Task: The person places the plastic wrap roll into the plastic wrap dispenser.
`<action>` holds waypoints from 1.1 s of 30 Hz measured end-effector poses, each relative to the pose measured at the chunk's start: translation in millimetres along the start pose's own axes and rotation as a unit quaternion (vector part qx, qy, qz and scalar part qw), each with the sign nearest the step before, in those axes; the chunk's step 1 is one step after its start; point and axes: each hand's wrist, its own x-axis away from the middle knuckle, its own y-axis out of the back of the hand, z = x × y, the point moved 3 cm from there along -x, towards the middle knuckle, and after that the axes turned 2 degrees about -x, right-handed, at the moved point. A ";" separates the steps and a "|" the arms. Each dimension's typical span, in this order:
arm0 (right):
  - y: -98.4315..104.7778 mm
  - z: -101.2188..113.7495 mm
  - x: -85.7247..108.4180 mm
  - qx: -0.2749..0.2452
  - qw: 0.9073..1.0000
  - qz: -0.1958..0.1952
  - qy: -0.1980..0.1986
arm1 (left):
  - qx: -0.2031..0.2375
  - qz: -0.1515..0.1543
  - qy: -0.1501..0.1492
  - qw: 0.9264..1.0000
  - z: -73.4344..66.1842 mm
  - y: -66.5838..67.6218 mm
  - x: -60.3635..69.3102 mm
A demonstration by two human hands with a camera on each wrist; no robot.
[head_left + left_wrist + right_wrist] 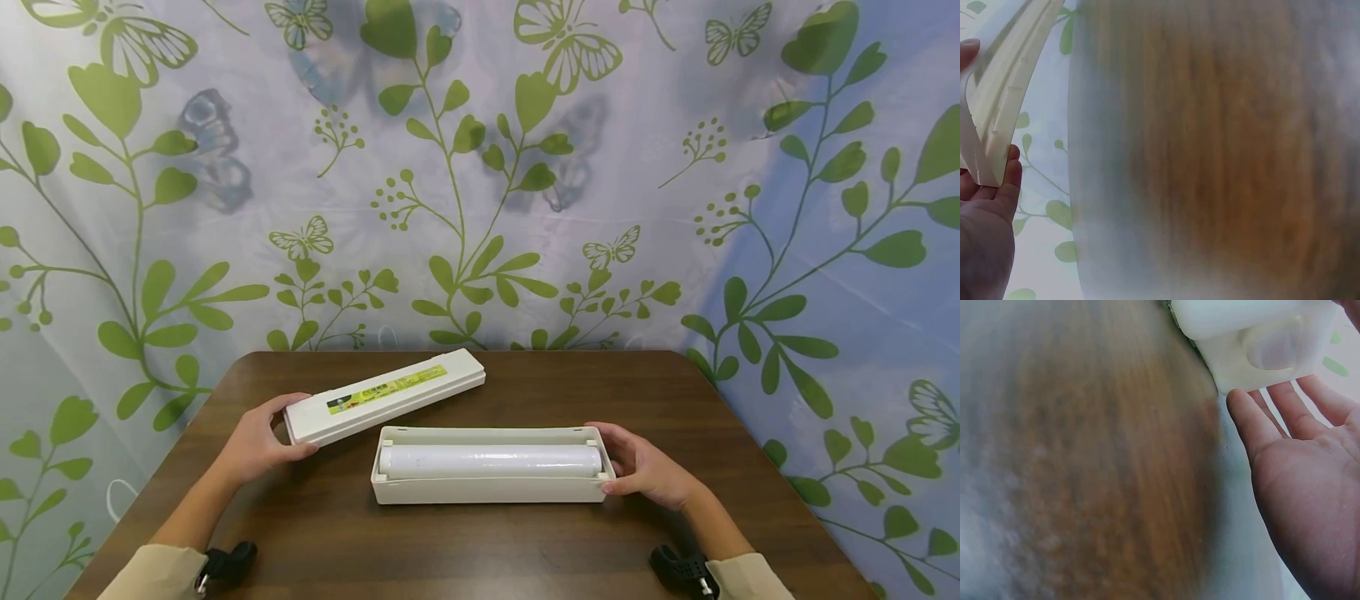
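My left hand grips the left end of a long white lid with a yellow-green label. In the left wrist view the lid's hollow underside shows, with the thumb on one side and fingers on the other. The lid lies slantwise, its right end farther back. Right of it and nearer, an open white cling film box stands on the table, with a roll of cling film lying inside. My right hand holds the box's right end, thumb at the near corner and fingers at the far one.
Both things are over a brown wooden table with rounded back corners. Behind it hangs a pale curtain printed with green leaves and butterflies. A black strap device sits on the left wrist, another on the right.
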 end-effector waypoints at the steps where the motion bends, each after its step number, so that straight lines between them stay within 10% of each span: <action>1: 0.1 -0.2 0.1 0.000 1.000 0.000 0.001 | 0.008 -0.001 -0.001 1.000 -0.8 -0.3 0.5; 33: 2.5 -0.3 1.1 0.003 1.000 -0.005 -0.001 | 0.152 0.000 -0.043 0.987 -34.6 -18.4 9.2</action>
